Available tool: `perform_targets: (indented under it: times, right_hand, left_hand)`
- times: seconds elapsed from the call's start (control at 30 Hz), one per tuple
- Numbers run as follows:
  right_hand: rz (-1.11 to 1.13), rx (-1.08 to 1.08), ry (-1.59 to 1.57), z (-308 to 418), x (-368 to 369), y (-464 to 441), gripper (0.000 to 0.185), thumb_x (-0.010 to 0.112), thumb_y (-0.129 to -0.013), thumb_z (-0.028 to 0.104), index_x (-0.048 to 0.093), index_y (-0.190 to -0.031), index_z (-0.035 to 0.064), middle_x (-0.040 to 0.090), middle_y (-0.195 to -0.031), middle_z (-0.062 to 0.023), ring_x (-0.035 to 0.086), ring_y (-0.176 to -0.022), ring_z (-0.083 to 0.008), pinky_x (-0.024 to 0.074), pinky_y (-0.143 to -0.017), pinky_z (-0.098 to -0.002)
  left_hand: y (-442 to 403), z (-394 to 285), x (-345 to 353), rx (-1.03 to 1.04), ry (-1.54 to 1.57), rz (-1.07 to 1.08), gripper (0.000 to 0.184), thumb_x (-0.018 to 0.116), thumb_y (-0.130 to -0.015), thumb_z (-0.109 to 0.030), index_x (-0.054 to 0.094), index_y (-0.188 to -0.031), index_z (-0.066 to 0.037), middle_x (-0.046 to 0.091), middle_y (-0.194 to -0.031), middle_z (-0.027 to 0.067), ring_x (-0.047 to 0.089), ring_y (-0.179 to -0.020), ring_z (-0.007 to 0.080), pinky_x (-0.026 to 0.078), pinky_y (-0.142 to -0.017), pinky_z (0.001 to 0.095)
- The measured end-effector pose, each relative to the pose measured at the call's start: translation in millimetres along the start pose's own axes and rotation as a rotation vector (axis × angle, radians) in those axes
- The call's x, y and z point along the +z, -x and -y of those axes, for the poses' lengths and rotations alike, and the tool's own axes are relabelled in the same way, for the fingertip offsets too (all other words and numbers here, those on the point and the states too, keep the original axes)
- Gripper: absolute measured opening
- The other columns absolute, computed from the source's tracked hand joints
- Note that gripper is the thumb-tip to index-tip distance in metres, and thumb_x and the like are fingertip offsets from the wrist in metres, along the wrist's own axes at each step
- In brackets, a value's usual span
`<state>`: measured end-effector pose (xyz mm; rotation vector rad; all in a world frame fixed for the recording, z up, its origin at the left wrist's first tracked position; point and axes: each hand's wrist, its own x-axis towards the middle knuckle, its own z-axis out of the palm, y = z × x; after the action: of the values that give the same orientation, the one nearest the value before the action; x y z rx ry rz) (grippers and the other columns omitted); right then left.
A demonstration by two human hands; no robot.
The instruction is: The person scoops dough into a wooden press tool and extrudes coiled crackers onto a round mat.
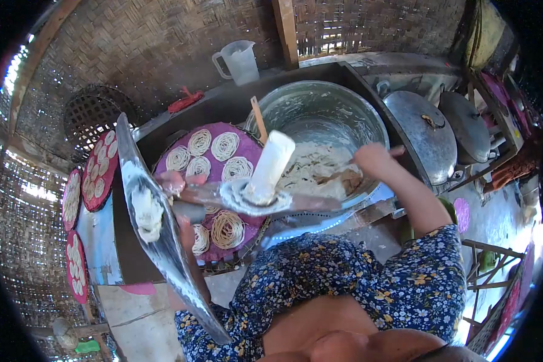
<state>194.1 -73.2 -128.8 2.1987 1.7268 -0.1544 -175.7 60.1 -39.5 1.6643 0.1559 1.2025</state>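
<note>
A wooden noodle press is in my left hand [173, 181], which is partly hidden behind it; the visible fingers close around it. The press's long board [184, 280] is tilted and carries a lump of pale dough [148, 215] in its middle. Its second wooden bar has a white, dough-coated plunger [273, 163] standing on it. My right hand [374, 160] is closed on the handle of a wooden spatula [350, 180], whose blade sits in the pale dough [311, 163] inside a large metal basin [377, 114].
Beneath the press lies a round pink tray [176, 140] with several coiled noodle nests. More pink trays [96, 202] stand at left. A wooden stick [258, 117] leans at the basin's rim. A plastic jug [242, 65] stands behind; lidded pots [417, 130] stand at right.
</note>
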Motion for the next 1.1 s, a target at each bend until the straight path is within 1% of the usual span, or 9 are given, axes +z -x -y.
perform_targets:
  times: [0.07, 0.17, 0.43, 0.63, 0.77, 0.87, 0.9, 0.93, 1.1]
  right_hand:
    - [-0.042, 0.024, 0.068, -12.0, -25.8, 13.5, 0.015, 0.06, -0.07, 0.018, 0.067, -0.075, 0.0061, 0.065, -0.077, -0.0128, 0.064, -0.075, -0.0276, 0.0503, -0.064, -0.0381]
    - [-0.019, 0.032, 0.106, -15.7, -39.4, 23.2, 0.014, 0.058, -0.07, 0.016, 0.067, -0.075, 0.0066, 0.065, -0.076, -0.0126, 0.064, -0.075, -0.0279, 0.0502, -0.063, -0.0388]
    - [0.08, -0.029, -0.018, 5.0, 25.8, -1.1, 0.017, 0.057, -0.07, 0.018, 0.067, -0.076, 0.0048, 0.065, -0.08, -0.0151, 0.063, -0.077, -0.0298, 0.0502, -0.068, -0.0396]
    - [0.12, 0.015, -0.12, 12.0, 38.7, -7.4, 0.024, 0.055, -0.076, 0.024, 0.067, -0.078, 0.0035, 0.064, -0.082, -0.016, 0.062, -0.081, -0.0309, 0.0496, -0.069, -0.0401]
    - [0.197, 0.051, -0.283, 0.0, 11.0, 0.7, 0.032, 0.058, -0.075, 0.034, 0.067, -0.084, 0.0048, 0.064, -0.084, -0.0157, 0.062, -0.08, -0.0322, 0.0485, -0.069, -0.0391]
    - [0.147, -0.072, -0.438, -28.4, -28.0, 22.0, 0.039, 0.063, -0.072, 0.042, 0.067, -0.087, 0.0063, 0.063, -0.081, -0.0161, 0.062, -0.077, -0.0287, 0.0474, -0.07, -0.0354]
    - [0.115, -0.142, -0.511, -41.8, -37.1, 27.9, 0.039, 0.065, -0.073, 0.039, 0.066, -0.091, 0.0052, 0.064, -0.078, -0.0142, 0.061, -0.073, -0.025, 0.0467, -0.067, -0.0336]
    - [0.08, -0.213, -0.579, -56.9, -46.0, 34.0, 0.039, 0.066, -0.073, 0.037, 0.065, -0.094, 0.004, 0.064, -0.076, -0.0122, 0.06, -0.069, -0.0214, 0.046, -0.065, -0.0319]
    - [-0.047, -0.409, -0.978, -65.6, -128.7, 69.8, 0.037, 0.067, -0.076, 0.026, 0.062, -0.103, 0.0007, 0.061, -0.069, -0.0027, 0.054, -0.065, -0.0099, 0.0446, -0.06, -0.0255]
  left_hand:
    - [0.3, -11.4, -6.1, 0.052, -0.16, 0.129, 0.047, 0.059, -0.083, -0.032, 0.041, -0.116, -0.006, 0.04, -0.107, 0.0113, 0.05, -0.102, 0.034, 0.049, -0.076, 0.0453]
    - [5.1, -15.5, -15.0, 0.024, -0.217, 0.197, 0.045, 0.06, -0.081, -0.03, 0.043, -0.115, -0.005, 0.042, -0.105, 0.0109, 0.051, -0.1, 0.0323, 0.05, -0.075, 0.0442]
    - [15.1, 3.0, -12.0, -0.171, -0.107, 0.053, 0.04, 0.062, -0.078, -0.023, 0.046, -0.11, -0.005, 0.048, -0.099, 0.0099, 0.054, -0.094, 0.028, 0.05, -0.074, 0.0412]
    - [17.5, 8.2, -12.0, -0.246, -0.065, 0.004, 0.037, 0.064, -0.076, -0.018, 0.048, -0.107, -0.004, 0.053, -0.095, 0.0091, 0.056, -0.09, 0.0248, 0.05, -0.074, 0.0389]
    - [22.9, 10.2, -9.9, -0.308, -0.059, 0.0, 0.036, 0.065, -0.074, -0.015, 0.05, -0.105, -0.004, 0.056, -0.093, 0.0086, 0.058, -0.087, 0.0226, 0.05, -0.073, 0.0374]
    - [27.7, 9.9, -7.6, -0.426, -0.047, 0.018, 0.034, 0.066, -0.073, -0.012, 0.051, -0.103, -0.004, 0.059, -0.091, 0.0082, 0.059, -0.085, 0.021, 0.05, -0.073, 0.0363]
    - [26.1, 11.1, -6.9, -0.474, -0.032, 0.018, 0.034, 0.066, -0.073, -0.012, 0.052, -0.103, -0.004, 0.059, -0.09, 0.0081, 0.059, -0.084, 0.0204, 0.051, -0.073, 0.0359]
    - [22.2, 11.9, -5.7, -0.612, 0.167, -0.075, 0.048, 0.076, -0.061, -0.005, 0.052, -0.103, -0.004, 0.06, -0.089, 0.0039, 0.059, -0.08, 0.0134, 0.05, -0.073, 0.0302]
    - [-11.7, 26.6, 12.1, -0.372, -0.516, 0.114, 0.042, 0.073, -0.064, -0.023, 0.058, -0.101, -0.007, 0.063, -0.094, 0.0096, 0.061, -0.087, 0.021, 0.047, -0.078, 0.0326]
